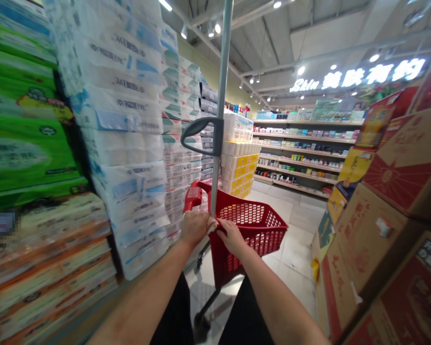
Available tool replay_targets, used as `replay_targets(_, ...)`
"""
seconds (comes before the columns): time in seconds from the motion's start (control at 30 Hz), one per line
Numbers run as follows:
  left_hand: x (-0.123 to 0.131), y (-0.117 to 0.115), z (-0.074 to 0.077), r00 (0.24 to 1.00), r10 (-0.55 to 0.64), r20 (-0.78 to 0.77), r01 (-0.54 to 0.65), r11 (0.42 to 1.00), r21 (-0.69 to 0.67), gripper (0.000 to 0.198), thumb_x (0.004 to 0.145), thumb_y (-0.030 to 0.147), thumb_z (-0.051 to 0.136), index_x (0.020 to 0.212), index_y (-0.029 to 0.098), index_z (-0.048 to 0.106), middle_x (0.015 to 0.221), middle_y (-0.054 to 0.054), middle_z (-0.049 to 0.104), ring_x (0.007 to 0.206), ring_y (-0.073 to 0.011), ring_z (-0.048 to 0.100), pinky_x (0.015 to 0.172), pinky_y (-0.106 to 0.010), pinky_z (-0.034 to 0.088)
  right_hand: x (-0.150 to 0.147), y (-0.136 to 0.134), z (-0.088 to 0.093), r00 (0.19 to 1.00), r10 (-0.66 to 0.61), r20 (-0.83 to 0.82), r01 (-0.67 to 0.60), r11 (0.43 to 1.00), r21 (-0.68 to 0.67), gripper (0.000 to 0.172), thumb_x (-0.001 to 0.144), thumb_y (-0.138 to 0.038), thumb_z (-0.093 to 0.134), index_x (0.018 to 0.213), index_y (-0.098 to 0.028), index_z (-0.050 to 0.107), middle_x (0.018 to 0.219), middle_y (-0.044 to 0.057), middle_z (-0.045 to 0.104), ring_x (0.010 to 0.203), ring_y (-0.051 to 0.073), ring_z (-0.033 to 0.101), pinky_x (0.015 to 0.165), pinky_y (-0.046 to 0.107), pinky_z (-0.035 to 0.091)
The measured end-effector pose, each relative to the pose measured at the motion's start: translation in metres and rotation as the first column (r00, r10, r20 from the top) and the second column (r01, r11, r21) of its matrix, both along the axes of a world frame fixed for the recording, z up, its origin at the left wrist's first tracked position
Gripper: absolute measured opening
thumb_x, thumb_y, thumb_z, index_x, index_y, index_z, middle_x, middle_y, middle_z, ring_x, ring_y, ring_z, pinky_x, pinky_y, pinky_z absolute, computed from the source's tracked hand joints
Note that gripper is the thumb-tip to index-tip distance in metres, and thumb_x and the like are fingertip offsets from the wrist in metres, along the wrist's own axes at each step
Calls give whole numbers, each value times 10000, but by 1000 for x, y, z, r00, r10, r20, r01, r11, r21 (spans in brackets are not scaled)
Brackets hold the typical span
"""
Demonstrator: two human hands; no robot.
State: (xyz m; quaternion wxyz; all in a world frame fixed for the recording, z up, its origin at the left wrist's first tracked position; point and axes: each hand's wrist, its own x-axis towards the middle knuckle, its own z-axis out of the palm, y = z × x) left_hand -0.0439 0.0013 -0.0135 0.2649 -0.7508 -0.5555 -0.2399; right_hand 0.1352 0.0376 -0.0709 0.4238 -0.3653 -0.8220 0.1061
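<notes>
A red plastic shopping cart [251,227] with a mesh basket stands in front of me on wheels. From its near end rises a tall grey metal pole [223,67] bearing a dark grey loop handle [219,137]. My left hand [196,227] is closed at the foot of this pole, with a small crumpled white cloth or tissue [212,225] showing at its fingers. Just to the right, my right hand [232,235] curls its fingers over the basket's near rim, close to the white piece. A red grip part [193,194] of the cart sticks up beyond my left hand.
Wrapped white paper rolls [129,143] are stacked tall on the left, beside green packs [25,143] and orange-white packs [50,268]. Cardboard boxes [362,239] line the right side. Pale floor tiles [290,268] lead to stocked shelves [305,148] at the back.
</notes>
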Motion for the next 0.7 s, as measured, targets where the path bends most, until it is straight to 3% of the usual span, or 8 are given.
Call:
replay_targets(0.13, -2, -5, -4, 1000, 4, -1, -4, 999, 35, 456, 938, 502, 355, 938, 148, 643, 945, -166, 656, 942, -298, 597, 883, -446, 379, -7, -6, 1, 1000, -29, 13, 29, 1000, 9, 498, 815, -225, 667, 1299, -218, 549, 1258, 69, 612, 1167, 224, 527, 1033, 405, 383)
replay_targets(0.33, -7, 8, 22, 1000, -6, 11, 8, 985, -174, 467, 912, 561, 398, 859, 174, 653, 787, -109, 689, 784, -255, 648, 737, -357, 415, -9, -7, 1, 992, -120, 49, 121, 993, -3, 445, 805, -268, 690, 1236, -220, 588, 1163, 73, 641, 1079, 237, 554, 961, 407, 407)
replay_targets(0.4, -8, 6, 24, 1000, -20, 2, 20, 977, -213, 444, 896, 573, 429, 856, 191, 652, 776, -89, 693, 763, -246, 652, 712, -342, 418, -8, -8, 0, 990, -118, 71, 118, 993, 4, 446, 807, -272, 690, 1238, -225, 585, 1162, 70, 641, 1085, 236, 552, 965, 402, 397)
replay_targets(0.6, -3, -11, -2, 999, -20, 27, 19, 998, 54, 404, 921, 493, 428, 1031, 156, 622, 995, -132, 678, 975, -277, 611, 894, -422, 400, -8, -19, -2, 986, -157, 62, 154, 987, 54, 432, 827, -279, 673, 1245, -242, 574, 1182, 54, 631, 1101, 224, 542, 977, 374, 378)
replay_targets(0.7, -2, -10, -5, 999, -7, 48, 6, 1000, 19, 407, 933, 469, 411, 1055, 143, 622, 983, -138, 685, 949, -272, 620, 877, -412, 412, -10, -23, -2, 984, -163, 67, 159, 985, 59, 417, 839, -282, 660, 1244, -242, 572, 1167, 47, 634, 1090, 228, 541, 973, 369, 377)
